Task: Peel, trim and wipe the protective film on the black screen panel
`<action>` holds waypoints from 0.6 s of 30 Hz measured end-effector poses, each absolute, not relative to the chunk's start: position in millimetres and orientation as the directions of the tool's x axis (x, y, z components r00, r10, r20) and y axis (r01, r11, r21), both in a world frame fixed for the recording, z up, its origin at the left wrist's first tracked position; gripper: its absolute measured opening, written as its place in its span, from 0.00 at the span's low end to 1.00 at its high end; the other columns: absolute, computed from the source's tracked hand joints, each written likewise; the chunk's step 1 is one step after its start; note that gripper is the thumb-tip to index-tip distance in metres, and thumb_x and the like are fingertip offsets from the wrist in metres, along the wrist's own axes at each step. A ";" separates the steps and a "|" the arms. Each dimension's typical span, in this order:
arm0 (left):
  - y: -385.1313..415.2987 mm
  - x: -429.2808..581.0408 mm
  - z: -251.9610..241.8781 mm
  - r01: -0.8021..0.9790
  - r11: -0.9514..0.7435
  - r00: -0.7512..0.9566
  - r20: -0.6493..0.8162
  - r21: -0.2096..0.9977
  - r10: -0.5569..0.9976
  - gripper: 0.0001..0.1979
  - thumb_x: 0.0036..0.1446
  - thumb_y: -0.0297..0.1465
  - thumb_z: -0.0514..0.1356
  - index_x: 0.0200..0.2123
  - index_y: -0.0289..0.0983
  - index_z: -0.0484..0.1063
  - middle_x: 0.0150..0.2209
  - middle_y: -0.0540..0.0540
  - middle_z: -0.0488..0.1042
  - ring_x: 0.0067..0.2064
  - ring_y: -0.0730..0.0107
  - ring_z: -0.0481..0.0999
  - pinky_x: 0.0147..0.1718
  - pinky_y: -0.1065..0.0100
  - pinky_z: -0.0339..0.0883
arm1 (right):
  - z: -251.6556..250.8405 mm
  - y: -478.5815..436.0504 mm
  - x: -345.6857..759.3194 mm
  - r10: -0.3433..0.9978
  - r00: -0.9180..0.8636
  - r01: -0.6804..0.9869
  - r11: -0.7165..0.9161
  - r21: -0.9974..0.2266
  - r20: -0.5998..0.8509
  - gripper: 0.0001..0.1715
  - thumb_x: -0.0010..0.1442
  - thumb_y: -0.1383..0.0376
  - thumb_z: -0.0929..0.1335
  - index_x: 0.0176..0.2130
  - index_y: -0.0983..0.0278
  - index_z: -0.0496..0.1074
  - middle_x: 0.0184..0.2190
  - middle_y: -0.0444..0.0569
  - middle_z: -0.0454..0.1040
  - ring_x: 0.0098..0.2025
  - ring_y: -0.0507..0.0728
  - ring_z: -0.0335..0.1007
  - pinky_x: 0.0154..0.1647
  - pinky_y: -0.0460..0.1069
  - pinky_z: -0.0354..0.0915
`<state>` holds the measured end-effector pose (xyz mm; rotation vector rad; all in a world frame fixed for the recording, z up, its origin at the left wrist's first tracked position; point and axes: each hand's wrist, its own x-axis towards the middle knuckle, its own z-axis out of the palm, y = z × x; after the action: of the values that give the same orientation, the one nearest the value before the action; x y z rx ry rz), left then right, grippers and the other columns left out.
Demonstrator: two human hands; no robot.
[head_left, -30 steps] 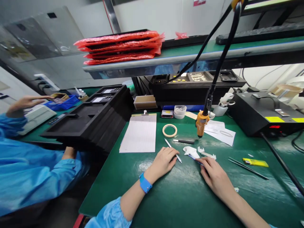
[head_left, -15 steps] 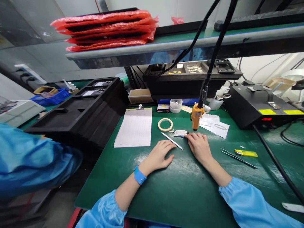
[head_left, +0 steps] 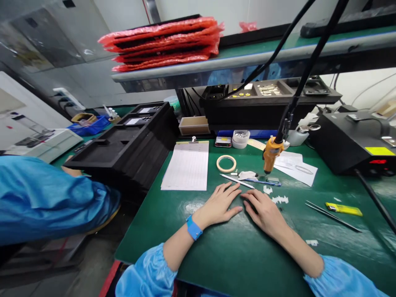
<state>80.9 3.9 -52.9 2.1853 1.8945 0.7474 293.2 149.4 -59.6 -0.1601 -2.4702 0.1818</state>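
My left hand [head_left: 221, 203] lies flat on the green mat [head_left: 235, 251], fingers spread, holding nothing; a blue strap circles its wrist. My right hand [head_left: 262, 211] rests palm down beside it, almost touching, with something dark partly hidden under its fingers. Just beyond the fingertips lie a white pen [head_left: 236, 180], crumpled white scraps [head_left: 246, 175] and a thin blue tool [head_left: 262, 182]. An orange electric screwdriver [head_left: 269, 154] hangs on a black cable above them. Small white paper pieces [head_left: 280, 199] lie right of my right hand.
A clipboard with paper [head_left: 187, 166] and a tape ring [head_left: 226, 163] sit further back. Stacked black foam trays [head_left: 123, 144] stand at left, a black power unit [head_left: 352, 144] at right. Tweezers [head_left: 331, 216] and a yellow cutter [head_left: 343, 209] lie right. A co-worker's blue sleeve [head_left: 52, 198] fills the left.
My right hand reached forward to the scraps under the screwdriver, then drew back and now lies flat beside my left hand. The scraps now lie further forward. The view shifted.
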 end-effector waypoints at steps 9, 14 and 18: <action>6.5 81.9 -51.1 0.849 -0.185 0.054 0.268 0.495 0.962 0.21 0.79 0.32 0.63 0.71 0.41 0.75 0.75 0.33 0.79 0.77 0.47 0.77 0.76 0.40 0.72 | -59.2 90.3 333.3 0.284 -0.778 0.129 0.945 -0.300 0.560 0.14 0.82 0.69 0.65 0.59 0.59 0.76 0.48 0.55 0.83 0.44 0.61 0.84 0.46 0.54 0.77; 5.8 87.8 -55.8 0.788 -0.184 0.024 0.270 0.588 0.963 0.20 0.77 0.38 0.66 0.68 0.41 0.79 0.72 0.33 0.82 0.76 0.43 0.79 0.76 0.38 0.71 | -46.7 55.1 356.9 0.324 -0.773 0.095 0.909 -0.407 0.545 0.13 0.83 0.70 0.65 0.59 0.61 0.77 0.51 0.57 0.85 0.49 0.60 0.86 0.51 0.54 0.78; 0.5 96.0 -55.2 0.709 -0.221 0.027 0.287 0.669 0.957 0.18 0.84 0.35 0.54 0.49 0.38 0.85 0.26 0.50 0.84 0.28 0.67 0.86 0.37 0.68 0.81 | -37.6 27.0 377.7 0.355 -0.773 0.033 0.850 -0.526 0.526 0.10 0.86 0.68 0.63 0.51 0.59 0.73 0.40 0.47 0.85 0.40 0.52 0.84 0.43 0.46 0.77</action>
<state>96.0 0.5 -55.2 1.9706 1.6999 1.0113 377.7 27.0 -37.6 -0.2807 -2.3851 0.6629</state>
